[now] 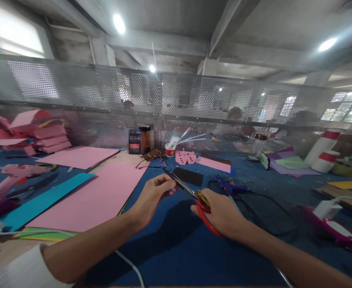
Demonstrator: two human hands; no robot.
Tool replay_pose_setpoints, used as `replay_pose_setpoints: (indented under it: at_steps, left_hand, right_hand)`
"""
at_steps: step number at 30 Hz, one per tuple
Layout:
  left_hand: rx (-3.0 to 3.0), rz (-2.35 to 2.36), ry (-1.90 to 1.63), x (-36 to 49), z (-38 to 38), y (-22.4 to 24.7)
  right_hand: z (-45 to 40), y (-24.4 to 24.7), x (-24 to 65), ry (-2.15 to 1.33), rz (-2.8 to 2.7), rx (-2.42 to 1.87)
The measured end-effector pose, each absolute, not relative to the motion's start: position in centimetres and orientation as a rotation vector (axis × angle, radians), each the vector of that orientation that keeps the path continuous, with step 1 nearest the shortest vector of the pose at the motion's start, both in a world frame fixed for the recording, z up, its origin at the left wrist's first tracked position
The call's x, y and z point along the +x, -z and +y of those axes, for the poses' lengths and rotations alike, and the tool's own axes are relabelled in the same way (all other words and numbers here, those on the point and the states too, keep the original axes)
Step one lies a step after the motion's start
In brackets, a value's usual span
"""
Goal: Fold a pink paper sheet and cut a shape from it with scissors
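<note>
Largest first: a perforated metal screen spans the far side of the blue desk. On the desk's left half a large pink sheet lies flat over green and yellow ones, with a teal strip along its left side; folded pink boxes are heaped farther back. The person's forearms reach in from the lower corners, white sleeve on the left, a shadow on the desk below. Right hand: grip clamped around the handles of the scissors, which sit in front of the person near mid-desk, raised above the surface, red and yellow at the handle, blades pointing away and leftward. Left hand: grip pinched, thumb and finger together right by the blades; whatever lies between the fingertips is too small to tell. A blue glue gun rests beyond the right hand, its cable trailing right; a pink one stands at far left. Just past the blades, a black card lies flat. Behind it, a pink cutout with black dots and, smallest, a red-and-white cup holding clear sticks.
</note>
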State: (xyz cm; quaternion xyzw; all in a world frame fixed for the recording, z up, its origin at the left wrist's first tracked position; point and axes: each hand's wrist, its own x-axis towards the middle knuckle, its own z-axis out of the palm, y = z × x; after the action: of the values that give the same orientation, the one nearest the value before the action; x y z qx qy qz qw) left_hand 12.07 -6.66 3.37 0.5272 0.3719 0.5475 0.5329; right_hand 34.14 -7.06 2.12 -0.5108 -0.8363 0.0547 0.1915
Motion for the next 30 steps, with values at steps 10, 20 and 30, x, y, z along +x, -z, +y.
replay_pose_setpoints:
  at_steps: [10, 20, 30]
  left_hand:
    - [1.262, 0.888, -1.343, 11.90, -6.50, -3.32]
    - [1.263, 0.900, -1.344, 11.96, -6.51, -3.33]
    - [1.290, 0.917, -1.330, 12.03, -6.52, -3.19]
  right_hand:
    - [-7.00, -2.07, 34.16, -0.122, -2.357, -1.457]
    - [-6.96, -2.00, 34.19, -0.092, -2.355, -1.458]
    - [-7.05, -1.93, 34.21, -0.060, -2.366, -1.437]
